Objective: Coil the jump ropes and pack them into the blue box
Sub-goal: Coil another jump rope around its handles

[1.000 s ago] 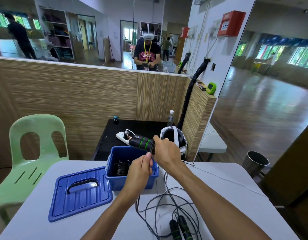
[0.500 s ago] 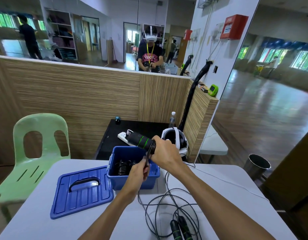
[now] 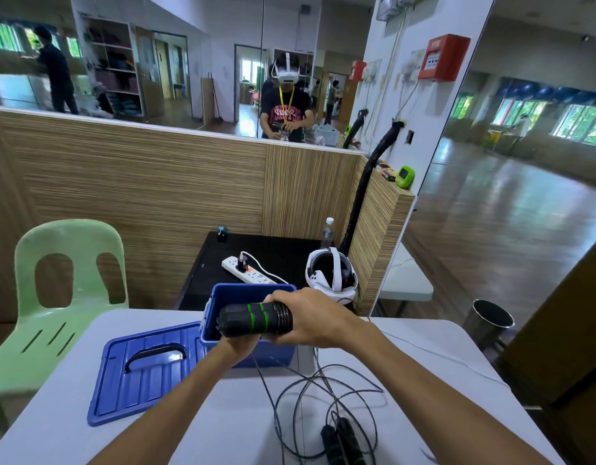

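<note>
Your right hand [image 3: 310, 318] grips the jump rope handles [image 3: 254, 319] lying level, ends pointing left over the blue box [image 3: 256, 355]. Your left hand [image 3: 236, 347] sits beneath them; its fingers' state can't be told.

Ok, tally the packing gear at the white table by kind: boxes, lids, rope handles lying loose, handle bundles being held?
Blue box: 1
Blue lid: 1
Loose rope handles on the table: 2
Held handle bundle: 1
Total: 5
</note>
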Demonstrator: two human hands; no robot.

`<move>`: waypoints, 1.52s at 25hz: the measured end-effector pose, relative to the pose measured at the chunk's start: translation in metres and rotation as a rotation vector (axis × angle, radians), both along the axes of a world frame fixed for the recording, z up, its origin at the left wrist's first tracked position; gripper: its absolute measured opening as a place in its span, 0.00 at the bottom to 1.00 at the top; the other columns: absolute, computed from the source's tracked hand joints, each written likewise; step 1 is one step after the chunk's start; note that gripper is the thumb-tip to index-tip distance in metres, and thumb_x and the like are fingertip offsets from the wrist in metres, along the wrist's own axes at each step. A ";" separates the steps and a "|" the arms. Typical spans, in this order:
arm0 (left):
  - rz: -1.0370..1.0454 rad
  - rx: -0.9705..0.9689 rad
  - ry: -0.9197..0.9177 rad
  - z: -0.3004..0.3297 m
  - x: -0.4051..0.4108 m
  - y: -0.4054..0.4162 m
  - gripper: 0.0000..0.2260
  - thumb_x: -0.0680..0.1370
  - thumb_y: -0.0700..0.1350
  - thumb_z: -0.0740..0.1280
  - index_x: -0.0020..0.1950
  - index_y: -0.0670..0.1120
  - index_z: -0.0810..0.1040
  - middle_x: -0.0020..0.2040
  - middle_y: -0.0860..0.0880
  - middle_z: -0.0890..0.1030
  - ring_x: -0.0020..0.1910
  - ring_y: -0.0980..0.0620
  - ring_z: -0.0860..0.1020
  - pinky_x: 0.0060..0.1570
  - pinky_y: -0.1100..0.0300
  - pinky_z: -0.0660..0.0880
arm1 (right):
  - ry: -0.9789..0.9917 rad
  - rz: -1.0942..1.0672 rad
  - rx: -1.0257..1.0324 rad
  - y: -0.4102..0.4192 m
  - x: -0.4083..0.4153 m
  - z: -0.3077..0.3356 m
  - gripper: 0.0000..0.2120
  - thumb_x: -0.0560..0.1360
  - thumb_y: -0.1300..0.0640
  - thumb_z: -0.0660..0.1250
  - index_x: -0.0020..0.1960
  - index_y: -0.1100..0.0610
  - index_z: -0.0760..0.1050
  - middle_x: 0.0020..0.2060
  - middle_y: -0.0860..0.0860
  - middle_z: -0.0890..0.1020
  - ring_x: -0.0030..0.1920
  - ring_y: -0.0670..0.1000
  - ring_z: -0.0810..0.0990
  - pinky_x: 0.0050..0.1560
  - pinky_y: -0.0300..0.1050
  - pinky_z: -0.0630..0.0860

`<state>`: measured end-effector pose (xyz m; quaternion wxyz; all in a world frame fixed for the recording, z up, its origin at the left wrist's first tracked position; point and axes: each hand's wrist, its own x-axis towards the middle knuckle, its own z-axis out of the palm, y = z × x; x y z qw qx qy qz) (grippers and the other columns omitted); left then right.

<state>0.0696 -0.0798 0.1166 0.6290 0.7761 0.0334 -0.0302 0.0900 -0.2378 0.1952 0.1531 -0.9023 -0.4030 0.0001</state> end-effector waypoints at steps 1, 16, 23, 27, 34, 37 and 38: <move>-0.043 0.036 0.049 0.006 -0.004 0.006 0.18 0.78 0.29 0.62 0.38 0.51 0.67 0.36 0.56 0.72 0.30 0.65 0.73 0.33 0.77 0.69 | 0.003 0.023 0.026 -0.005 -0.003 0.000 0.19 0.70 0.45 0.73 0.57 0.45 0.71 0.44 0.47 0.83 0.43 0.50 0.80 0.44 0.46 0.76; -0.089 1.154 -0.480 0.073 0.025 0.004 0.22 0.83 0.58 0.51 0.35 0.46 0.70 0.36 0.46 0.78 0.36 0.44 0.74 0.35 0.55 0.62 | -0.211 -0.078 -0.257 0.005 -0.029 -0.030 0.20 0.75 0.46 0.68 0.56 0.61 0.69 0.47 0.60 0.80 0.44 0.63 0.79 0.38 0.52 0.69; -0.124 1.114 -0.756 0.069 0.008 0.002 0.18 0.81 0.51 0.62 0.33 0.47 0.74 0.30 0.47 0.78 0.30 0.45 0.75 0.31 0.57 0.63 | -0.205 -0.227 -0.260 0.013 -0.011 -0.036 0.29 0.75 0.43 0.67 0.67 0.61 0.66 0.50 0.59 0.81 0.48 0.62 0.80 0.38 0.49 0.67; -0.307 1.319 -0.845 0.055 -0.006 0.007 0.07 0.69 0.45 0.72 0.44 0.48 0.78 0.27 0.51 0.76 0.23 0.48 0.75 0.20 0.58 0.70 | -0.139 -0.308 -0.166 0.007 0.002 -0.043 0.19 0.74 0.45 0.67 0.61 0.51 0.68 0.45 0.55 0.81 0.43 0.59 0.79 0.37 0.47 0.68; 0.089 1.098 -0.392 0.030 -0.040 -0.030 0.04 0.82 0.47 0.59 0.53 0.49 0.65 0.45 0.51 0.80 0.39 0.45 0.80 0.31 0.53 0.68 | -0.315 -0.401 -0.022 0.004 0.020 -0.041 0.27 0.73 0.44 0.70 0.68 0.50 0.69 0.48 0.59 0.79 0.49 0.62 0.79 0.41 0.50 0.72; 0.021 0.327 -0.097 0.034 -0.039 -0.038 0.17 0.82 0.58 0.51 0.49 0.47 0.71 0.35 0.49 0.78 0.32 0.49 0.75 0.34 0.51 0.74 | -0.384 -0.414 -0.015 0.001 0.026 -0.035 0.28 0.71 0.47 0.72 0.69 0.50 0.69 0.47 0.59 0.79 0.47 0.62 0.79 0.40 0.51 0.73; -0.009 0.011 0.044 0.037 -0.036 -0.038 0.22 0.82 0.60 0.51 0.47 0.45 0.74 0.31 0.49 0.77 0.29 0.50 0.73 0.32 0.55 0.73 | -0.427 -0.405 -0.024 0.000 0.028 -0.035 0.30 0.69 0.48 0.74 0.68 0.51 0.71 0.44 0.59 0.79 0.44 0.62 0.79 0.38 0.50 0.74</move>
